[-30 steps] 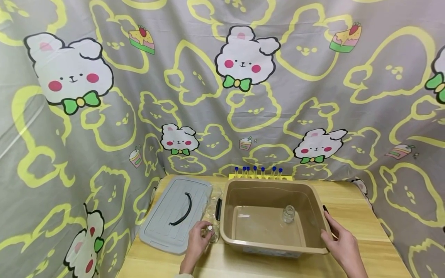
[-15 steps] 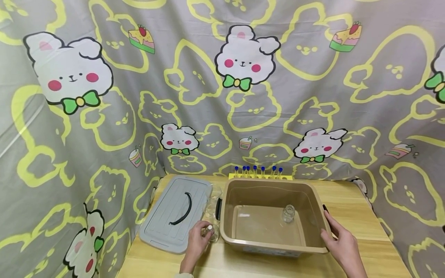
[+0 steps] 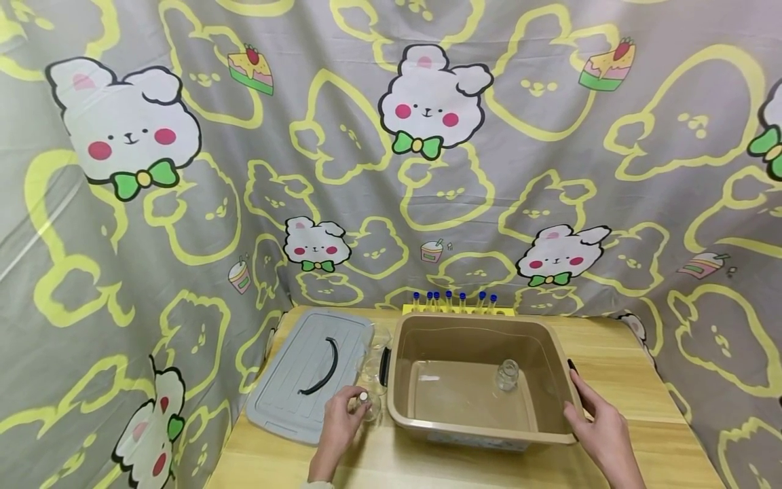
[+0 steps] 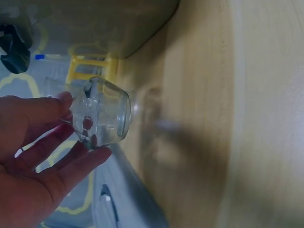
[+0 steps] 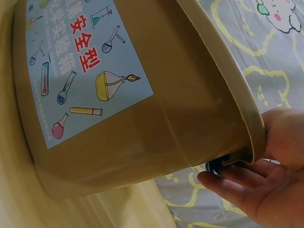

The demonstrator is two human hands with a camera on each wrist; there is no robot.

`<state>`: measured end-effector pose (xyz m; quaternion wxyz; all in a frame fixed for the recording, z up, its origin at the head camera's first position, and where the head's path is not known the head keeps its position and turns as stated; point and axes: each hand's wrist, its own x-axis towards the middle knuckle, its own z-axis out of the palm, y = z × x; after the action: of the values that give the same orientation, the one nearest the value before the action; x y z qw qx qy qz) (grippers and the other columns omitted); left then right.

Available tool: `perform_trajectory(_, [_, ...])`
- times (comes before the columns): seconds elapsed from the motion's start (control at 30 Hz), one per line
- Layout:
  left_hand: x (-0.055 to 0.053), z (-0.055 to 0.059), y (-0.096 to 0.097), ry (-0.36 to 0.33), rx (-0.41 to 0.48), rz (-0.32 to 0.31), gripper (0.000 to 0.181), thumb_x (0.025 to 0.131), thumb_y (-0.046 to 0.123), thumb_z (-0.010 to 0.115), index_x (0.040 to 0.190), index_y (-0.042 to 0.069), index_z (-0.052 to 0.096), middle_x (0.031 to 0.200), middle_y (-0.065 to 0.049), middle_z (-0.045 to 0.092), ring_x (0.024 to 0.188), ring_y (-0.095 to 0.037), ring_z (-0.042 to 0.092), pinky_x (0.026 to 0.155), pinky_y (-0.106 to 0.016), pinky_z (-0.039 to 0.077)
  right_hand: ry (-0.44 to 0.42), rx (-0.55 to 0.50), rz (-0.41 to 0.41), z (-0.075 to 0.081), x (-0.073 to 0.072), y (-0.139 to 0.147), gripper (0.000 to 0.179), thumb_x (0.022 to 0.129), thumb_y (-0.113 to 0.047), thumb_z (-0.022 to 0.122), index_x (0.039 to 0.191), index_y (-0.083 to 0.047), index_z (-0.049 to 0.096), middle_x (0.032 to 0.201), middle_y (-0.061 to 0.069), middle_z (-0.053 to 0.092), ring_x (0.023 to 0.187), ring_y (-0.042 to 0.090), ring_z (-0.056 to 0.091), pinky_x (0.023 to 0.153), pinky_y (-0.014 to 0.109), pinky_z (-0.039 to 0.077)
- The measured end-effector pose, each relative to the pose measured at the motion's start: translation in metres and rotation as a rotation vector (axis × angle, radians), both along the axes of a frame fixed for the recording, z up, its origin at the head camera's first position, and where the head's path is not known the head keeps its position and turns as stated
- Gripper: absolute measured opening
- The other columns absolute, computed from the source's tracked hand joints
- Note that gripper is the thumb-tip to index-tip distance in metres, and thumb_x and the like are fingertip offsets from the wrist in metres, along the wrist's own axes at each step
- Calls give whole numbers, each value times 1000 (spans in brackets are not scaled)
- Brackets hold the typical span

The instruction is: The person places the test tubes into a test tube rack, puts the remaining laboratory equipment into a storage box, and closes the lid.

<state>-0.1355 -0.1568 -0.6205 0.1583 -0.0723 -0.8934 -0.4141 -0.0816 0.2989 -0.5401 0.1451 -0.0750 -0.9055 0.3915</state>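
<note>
My left hand (image 3: 342, 418) pinches a small glass alcohol lamp (image 4: 102, 114) by its neck. It has a faceted clear body, and its white top shows in the head view. In the left wrist view its base appears just off the table, with a shadow apart from it. With my right hand (image 3: 601, 424) I grip the right rim of a brown plastic tub (image 3: 482, 429), thumb on top and fingers beneath, by a black latch (image 5: 216, 166). Inside the tub, toward its right end, a small clear glass jar (image 3: 507, 375) lies tilted.
Clear glassware (image 3: 374, 370) stands between the tub and a grey lid (image 3: 293, 380) with a black handle. Behind the tub a yellow rack (image 3: 408, 310) holds several blue-capped tubes. A printed label (image 5: 90, 66) covers the tub's front. Patterned curtains (image 3: 354, 156) surround the wooden table (image 3: 617, 360).
My left hand has shifted slightly left and up with the alcohol lamp. The right hand and tub stay where they were.
</note>
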Motion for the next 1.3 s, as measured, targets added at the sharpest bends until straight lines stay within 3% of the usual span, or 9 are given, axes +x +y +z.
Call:
perform_trajectory(0.13, [1,8,-2,52,-24,3,26,72,-10,85,92,1,74,92,-7,73,86,-30,71,63,-30,61,-8,-4,2,-1,0,0,56,90,-4,68,144,3,55,124,35,62,109,47,61,63,0,39])
perform_trajectory(0.3, [2,16,-3,110,-35,10,29,68,-12,86,89,3,74,91,-8,73,83,-28,71,61,-35,61,-15,-10,9,0,-1,1,55,92,-5,66,145,3,54,126,36,60,110,48,59,63,0,38])
perform_trajectory(0.53, [1,26,-5,51,-5,5,28,71,-12,85,92,1,74,95,-8,73,89,-32,72,68,-32,62,-10,-4,10,0,-1,1,55,91,-5,67,145,2,54,126,35,61,110,47,60,65,-1,36])
perform_trajectory(0.67, [2,35,-6,63,-4,-2,28,71,-12,86,94,0,74,96,-10,73,87,-32,72,67,-32,62,-13,3,9,-1,-1,1,55,92,-6,68,145,1,55,126,34,61,110,46,60,66,-2,35])
perform_trajectory(1.3, [-7,99,4,42,23,-54,25,81,-6,82,103,5,76,106,-8,72,102,-32,70,78,-45,62,-1,19,-6,0,0,0,55,90,-7,69,144,0,56,125,32,63,110,41,60,69,-2,34])
